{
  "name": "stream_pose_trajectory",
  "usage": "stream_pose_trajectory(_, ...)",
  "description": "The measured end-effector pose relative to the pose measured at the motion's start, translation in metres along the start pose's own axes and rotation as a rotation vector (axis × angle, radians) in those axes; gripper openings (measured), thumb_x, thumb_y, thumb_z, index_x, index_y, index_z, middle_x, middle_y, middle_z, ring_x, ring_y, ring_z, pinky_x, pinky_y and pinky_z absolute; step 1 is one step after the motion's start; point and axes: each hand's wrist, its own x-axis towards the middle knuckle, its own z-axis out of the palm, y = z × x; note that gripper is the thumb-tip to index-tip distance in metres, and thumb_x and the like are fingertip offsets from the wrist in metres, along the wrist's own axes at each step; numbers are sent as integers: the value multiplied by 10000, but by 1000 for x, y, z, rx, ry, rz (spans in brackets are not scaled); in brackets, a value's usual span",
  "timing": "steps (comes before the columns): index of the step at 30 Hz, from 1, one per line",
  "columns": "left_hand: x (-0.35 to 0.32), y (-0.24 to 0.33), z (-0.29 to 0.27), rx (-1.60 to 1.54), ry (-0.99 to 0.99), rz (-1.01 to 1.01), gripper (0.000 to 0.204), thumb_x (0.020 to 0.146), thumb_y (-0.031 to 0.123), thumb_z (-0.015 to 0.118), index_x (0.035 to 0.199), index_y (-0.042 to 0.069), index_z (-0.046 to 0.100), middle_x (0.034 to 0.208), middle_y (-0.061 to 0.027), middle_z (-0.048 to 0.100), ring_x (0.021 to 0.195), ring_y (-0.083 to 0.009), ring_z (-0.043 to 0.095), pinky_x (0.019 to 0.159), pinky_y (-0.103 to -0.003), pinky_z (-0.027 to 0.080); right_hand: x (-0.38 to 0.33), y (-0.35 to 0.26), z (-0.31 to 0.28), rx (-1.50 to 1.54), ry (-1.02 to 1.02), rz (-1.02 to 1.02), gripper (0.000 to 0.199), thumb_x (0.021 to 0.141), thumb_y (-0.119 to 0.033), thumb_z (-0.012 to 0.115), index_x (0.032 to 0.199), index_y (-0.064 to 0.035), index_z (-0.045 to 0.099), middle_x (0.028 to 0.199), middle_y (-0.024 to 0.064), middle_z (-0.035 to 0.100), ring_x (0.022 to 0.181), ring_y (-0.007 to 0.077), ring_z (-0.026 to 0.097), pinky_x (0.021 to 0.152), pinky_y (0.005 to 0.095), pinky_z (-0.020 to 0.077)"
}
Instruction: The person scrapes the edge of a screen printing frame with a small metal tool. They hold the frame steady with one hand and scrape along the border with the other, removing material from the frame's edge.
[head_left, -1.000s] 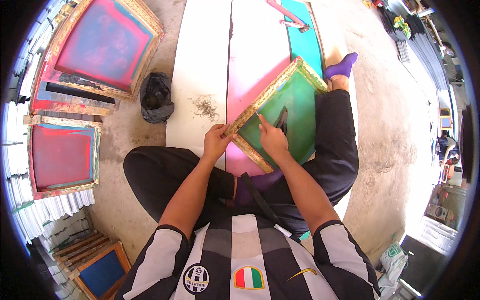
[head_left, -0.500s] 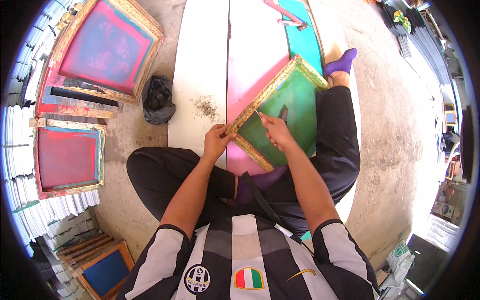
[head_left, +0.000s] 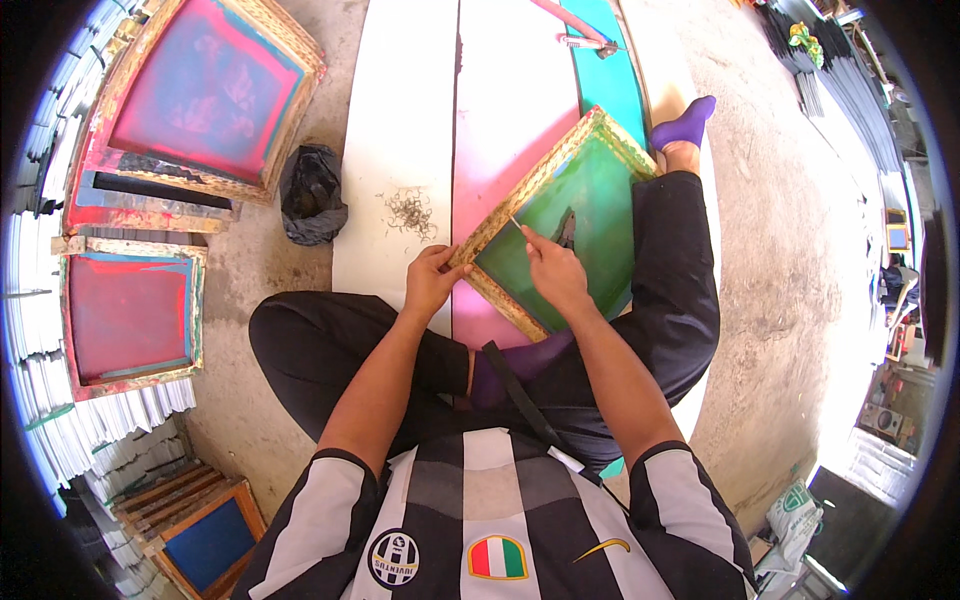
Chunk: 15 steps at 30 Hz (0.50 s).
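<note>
A wooden screen-printing frame (head_left: 497,232) with green mesh lies tilted on the boards in front of me, against my right leg. My left hand (head_left: 432,278) is closed on its left corner, thumb on top. In my right hand (head_left: 553,268) is a thin-tipped metal tool (head_left: 516,222); its handle is hidden in my fist, so its exact kind does not show. The tip meets the wood of the upper-left side. Dark-jawed pliers (head_left: 567,229) rest on the mesh just beyond my right hand.
Small bent wire bits, likely staples (head_left: 409,212), lie in a pile on the white board. A black plastic bag (head_left: 312,195) stands left of it. A hammer (head_left: 580,25) and a cutter knife (head_left: 583,42) lie at the far end. More printing frames (head_left: 200,330) lean at left.
My right hand and the tool tip have shifted very slightly along the frame's side. My left hand keeps its hold on the corner.
</note>
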Motion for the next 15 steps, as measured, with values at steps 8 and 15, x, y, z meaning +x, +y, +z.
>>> stream_pose_trajectory(8, -2, 8, -1, -13, -15, -50, 533, 813, 284, 844, 1230, -16, 704, 1159, -186, 693, 971, -257, 688, 862, -341, 544, 1, -24, -12, -248, -86, 13, 460, 1028, -232, 469, 1485, -267, 500, 994, 249, 724, 948, 437, 707, 860, 554, 551)
stream_pose_trajectory(15, -1, -3, 2, -64, -12, -1, 531, 804, 282, 850, 1212, -27, 708, 1125, -175, 694, 911, -246, 681, 815, -332, 550, 4, -71, 0, -468, -162, 137, 494, 1033, -198, 449, 1519, -108, 450, 1014, 201, 746, 899, 364, 739, 831, 483, 573)
